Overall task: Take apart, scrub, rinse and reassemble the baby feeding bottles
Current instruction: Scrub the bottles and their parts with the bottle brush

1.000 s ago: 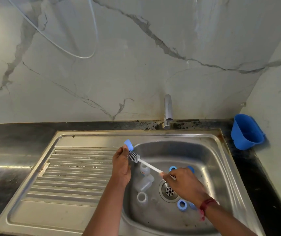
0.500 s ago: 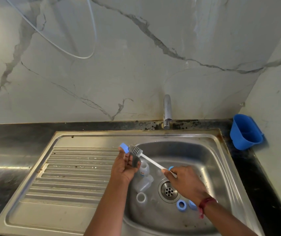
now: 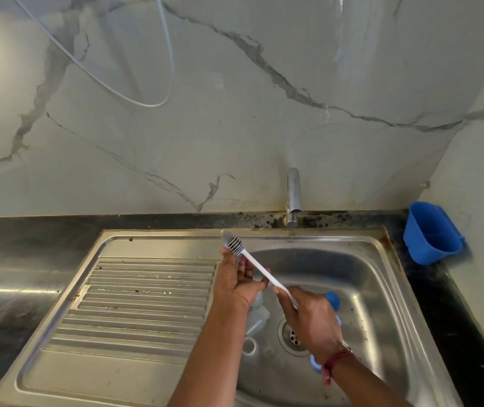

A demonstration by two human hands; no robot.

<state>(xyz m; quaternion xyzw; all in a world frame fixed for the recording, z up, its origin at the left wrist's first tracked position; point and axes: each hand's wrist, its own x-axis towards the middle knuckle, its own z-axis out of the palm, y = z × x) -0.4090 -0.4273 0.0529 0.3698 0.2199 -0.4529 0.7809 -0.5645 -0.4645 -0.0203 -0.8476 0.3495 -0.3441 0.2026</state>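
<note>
My right hand (image 3: 308,318) grips the white handle of a bottle brush (image 3: 264,274) over the sink basin (image 3: 381,289). Its grey bristle head (image 3: 233,243) points up and left, just past the fingertips of my left hand (image 3: 235,283). That hand holds a small bottle part against the brush; my fingers hide most of it. Two clear bottles (image 3: 257,317) lie in the basin under my left hand, with a white ring (image 3: 249,345) in front of them. A blue cap (image 3: 332,299) and a blue ring (image 3: 315,362) lie near the drain (image 3: 293,336).
A chrome tap (image 3: 293,198) stands behind the basin, with no water running. The ribbed steel drainboard (image 3: 147,304) lies to the left. A blue plastic container (image 3: 431,233) sits at the back right on the dark counter (image 3: 15,259). A marble wall is close behind.
The brush head has slid up and left past my left fingertips. The blue piece in my left hand has gone almost out of sight behind the bristles and fingers.
</note>
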